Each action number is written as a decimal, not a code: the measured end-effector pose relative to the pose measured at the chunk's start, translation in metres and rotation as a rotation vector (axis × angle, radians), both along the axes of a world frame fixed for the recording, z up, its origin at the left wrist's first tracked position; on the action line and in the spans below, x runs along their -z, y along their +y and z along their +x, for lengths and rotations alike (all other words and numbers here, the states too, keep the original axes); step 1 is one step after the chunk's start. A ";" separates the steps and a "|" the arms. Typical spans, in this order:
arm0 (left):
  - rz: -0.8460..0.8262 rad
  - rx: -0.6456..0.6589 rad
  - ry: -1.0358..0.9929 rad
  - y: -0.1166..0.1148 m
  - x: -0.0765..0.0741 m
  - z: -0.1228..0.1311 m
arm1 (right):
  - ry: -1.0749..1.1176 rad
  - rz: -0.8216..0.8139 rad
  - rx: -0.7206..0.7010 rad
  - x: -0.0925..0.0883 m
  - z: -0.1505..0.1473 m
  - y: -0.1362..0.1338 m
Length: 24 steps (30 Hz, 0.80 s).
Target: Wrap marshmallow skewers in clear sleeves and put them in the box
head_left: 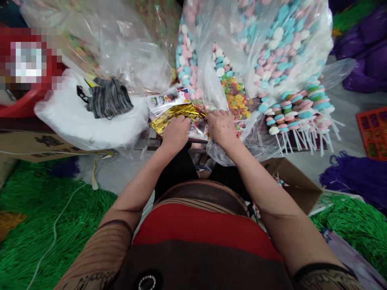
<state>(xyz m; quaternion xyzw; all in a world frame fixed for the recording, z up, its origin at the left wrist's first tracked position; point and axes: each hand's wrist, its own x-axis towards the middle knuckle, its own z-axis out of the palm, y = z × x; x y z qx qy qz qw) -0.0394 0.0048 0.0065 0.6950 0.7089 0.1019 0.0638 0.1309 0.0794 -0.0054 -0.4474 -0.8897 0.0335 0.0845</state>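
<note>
In the head view, a bundle of shiny gold twist ties lies on the table in front of me. My left hand rests on its near edge with the fingers curled down, and what they grip is hidden. My right hand is closed at the right end of the ties, fingertips bent downward out of sight. Between the two hands lies a clear printed packet. Behind the ties is a stack of white printed candy bags. Colourful ring gummies spill from an opened plastic bag just beyond my right hand.
Large clear bags of pastel marshmallow candy fill the back. Candy skewers on white sticks lie at the right table edge. On the left are a striped dark cloth, a white plastic bundle and a red basin.
</note>
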 end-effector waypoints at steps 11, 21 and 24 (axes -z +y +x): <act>0.213 -0.090 -0.134 -0.001 -0.002 -0.010 | 0.137 -0.033 -0.001 0.008 0.005 0.002; 0.444 -0.062 -0.350 -0.018 -0.022 -0.009 | 1.093 -0.602 0.120 -0.034 0.031 -0.029; 0.400 0.030 -0.404 -0.023 -0.022 0.008 | 1.206 -0.700 0.172 -0.040 0.033 -0.040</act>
